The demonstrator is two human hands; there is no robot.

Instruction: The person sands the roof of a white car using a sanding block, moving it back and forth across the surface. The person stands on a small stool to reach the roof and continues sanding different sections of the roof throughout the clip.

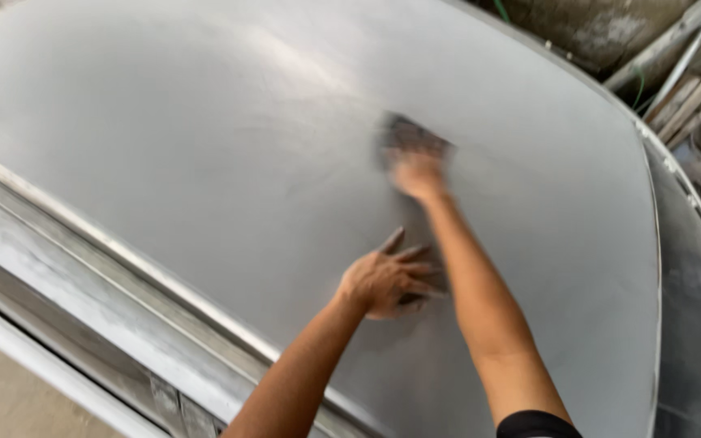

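Grey and matt, a large curved metal panel, like the roof of a car, fills almost the whole view from the head camera. Along its lower left edge runs a pale, dusty channel with a raised rim, and below that a strip of beige ground is seen in the corner. Near the middle of the panel the left hand lies flat on the metal, palm down, the fingers spread a little and pointing to the right; it holds nothing. Just beside it the right forearm passes upward, and the right hand is further up the panel, pressed onto a dark sanding pad that lies flat against the surface. This hand and the pad are blurred, so I cannot tell how the fingers grip it. At the far right, beyond the panel's edge, some wooden planks lie in a pile against a rough wall.
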